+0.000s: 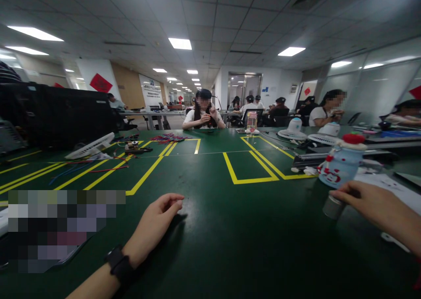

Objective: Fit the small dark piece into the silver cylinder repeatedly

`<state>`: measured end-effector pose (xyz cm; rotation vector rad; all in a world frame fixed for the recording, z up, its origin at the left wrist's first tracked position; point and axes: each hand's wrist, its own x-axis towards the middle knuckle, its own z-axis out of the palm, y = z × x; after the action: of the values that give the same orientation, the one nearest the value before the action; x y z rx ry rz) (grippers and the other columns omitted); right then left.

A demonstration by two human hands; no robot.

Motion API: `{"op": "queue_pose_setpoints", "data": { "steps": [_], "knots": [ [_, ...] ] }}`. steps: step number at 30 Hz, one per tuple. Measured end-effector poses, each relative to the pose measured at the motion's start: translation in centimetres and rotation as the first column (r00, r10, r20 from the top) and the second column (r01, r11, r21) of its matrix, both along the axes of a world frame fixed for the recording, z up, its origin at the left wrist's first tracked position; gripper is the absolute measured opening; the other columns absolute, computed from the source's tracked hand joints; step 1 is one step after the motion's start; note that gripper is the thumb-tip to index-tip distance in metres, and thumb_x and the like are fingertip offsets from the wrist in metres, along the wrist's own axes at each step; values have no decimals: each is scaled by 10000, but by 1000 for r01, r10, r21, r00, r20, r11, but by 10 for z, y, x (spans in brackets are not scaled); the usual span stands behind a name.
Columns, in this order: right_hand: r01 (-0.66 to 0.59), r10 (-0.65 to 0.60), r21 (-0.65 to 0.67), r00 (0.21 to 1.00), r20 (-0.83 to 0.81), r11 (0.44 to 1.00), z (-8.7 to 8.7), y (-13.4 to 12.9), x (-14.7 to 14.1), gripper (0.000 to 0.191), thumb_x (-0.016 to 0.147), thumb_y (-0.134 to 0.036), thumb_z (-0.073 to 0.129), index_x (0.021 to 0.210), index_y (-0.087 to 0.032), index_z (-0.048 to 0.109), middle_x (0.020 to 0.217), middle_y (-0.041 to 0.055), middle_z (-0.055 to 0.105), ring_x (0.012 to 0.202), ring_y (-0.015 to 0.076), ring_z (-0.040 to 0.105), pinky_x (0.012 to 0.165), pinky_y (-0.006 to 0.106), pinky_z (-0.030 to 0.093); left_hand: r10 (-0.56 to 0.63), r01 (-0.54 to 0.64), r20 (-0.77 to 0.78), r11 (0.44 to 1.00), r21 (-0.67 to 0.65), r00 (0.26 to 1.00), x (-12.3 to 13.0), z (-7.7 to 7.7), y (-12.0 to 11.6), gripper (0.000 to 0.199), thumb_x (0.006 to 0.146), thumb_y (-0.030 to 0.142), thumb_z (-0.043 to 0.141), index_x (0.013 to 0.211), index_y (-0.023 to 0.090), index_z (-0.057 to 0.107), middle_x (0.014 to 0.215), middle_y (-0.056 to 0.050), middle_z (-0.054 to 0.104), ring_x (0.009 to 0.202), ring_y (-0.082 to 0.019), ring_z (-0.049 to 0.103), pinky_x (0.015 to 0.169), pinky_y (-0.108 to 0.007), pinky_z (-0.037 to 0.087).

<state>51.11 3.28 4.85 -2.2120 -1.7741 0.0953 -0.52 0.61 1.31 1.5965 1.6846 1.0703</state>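
One watch [119, 264], two hands [366, 198], right holding one grey cylinder [333, 207]

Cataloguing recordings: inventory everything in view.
Table: one, green, foreground
Tape: several, yellow, tabletop
Cylinder: one, grey, right foreground
Large bottle: one, blue, right
Clear bottle: one, pinkish, far edge
Domed devices: two, white, right
Slatted panel: one, white, left
Wires: many, red/blue, left
Case: one, black, left
Small clutter: uncounted, mixed, tabletop
People: several, mixed clothing, background
Lights: several, white, ceiling
Wristband: one, black, left foreground
Left hand: one, bare, centre
Right hand: one, bare, gripping cylinder
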Motion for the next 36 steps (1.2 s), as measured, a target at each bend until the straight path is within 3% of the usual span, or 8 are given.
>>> {"op": "queue_pose_setpoints", "data": {
  "steps": [8, 11, 14, 16, 19, 24, 30, 36],
  "knots": [
    [31, -28, 10, 979, -200, 999, -17, -12, 9, 610, 711, -602, 584, 1217, -261, 595, 1084, 108, 651, 922, 264, 626, 760, 355, 440, -3, 3, -6, 1000, 0, 1000, 2, 1, 0, 367, 792, 456, 547, 1013, 180, 643, 890, -45, 682, 833, -239, 635, 741, -333, 448],
    [65, -70, -37, 985, -161, 997, -13, -22, -13, 584, 760, -598, 537, 1229, -254, 596, 1055, 121, 658, 836, 244, 642, 732, 359, 453, -5, 5, -11, 1000, 1, 1000, 2, 1, 1, 356, 799, 451, 542, 1006, 178, 640, 904, -48, 682, 853, -242, 635, 750, -335, 446],
    [-79, 90, 81, 986, -140, 994, -4, -30, -63, 550, 824, -583, 467, 1264, -268, 563, 1163, 103, 616, 927, 226, 624, 785, 355, 467, -10, 10, -22, 1000, -1, 1000, 2, -1, 2, 348, 809, 448, 539, 1003, 177, 639, 913, -53, 681, 865, -249, 636, 757, -342, 440],
    [-295, 322, 167, 932, -168, 941, 1, -34, -111, 508, 841, -550, 474, 1271, -291, 548, 1262, 60, 560, 1082, 212, 565, 905, 347, 448, -22, 22, -29, 1000, -5, 999, 2, -2, 3, 348, 819, 449, 533, 1011, 177, 637, 922, -57, 682, 868, -253, 636, 757, -349, 438],
    [-609, 645, 213, 722, -249, 764, 4, -41, -191, 449, 862, -473, 495, 1269, -289, 542, 1273, 29, 548, 1147, 175, 518, 994, 330, 411, -62, 62, -41, 998, -8, 997, 0, -3, 3, 345, 841, 450, 515, 1027, 185, 637, 952, -58, 685, 892, -254, 633, 773, -355, 438],
    [-773, 815, 290, 468, -340, 565, -12, -48, -268, 408, 854, -313, 550, 1262, -303, 540, 1186, -5, 587, 1073, 112, 533, 977, 263, 415, -150, 150, -65, 989, -3, 987, 1, -4, 1, 306, 861, 433, 513, 999, 201, 657, 941, -44, 696, 873, -238, 633, 789, -353, 450],
    [-672, 695, 295, 459, -553, 679, -47, -45, -267, 749, 712, -290, 710, 1372, -281, 356, 1165, 2, 593, 1021, 124, 557, 935, 288, 440, -301, 309, -87, 945, 109, 950, 40, 13, -20, 255, 913, 384, 471, 1052, 260, 645, 1042, -22, 668, 938, -203, 599, 816, -318, 452],
    [-687, 685, 294, 403, -607, 664, -47, -47, -269, 633, 736, -253, 682, 1300, -273, 395, 1121, -14, 607, 968, 107, 568, 880, 264, 453, -382, 404, -137, 884, 233, 914, 71, 23, -35, 163, 893, 269, 546, 847, 246, 700, 896, -8, 665, 876, -172, 592, 793, -283, 444]
  ]
}}
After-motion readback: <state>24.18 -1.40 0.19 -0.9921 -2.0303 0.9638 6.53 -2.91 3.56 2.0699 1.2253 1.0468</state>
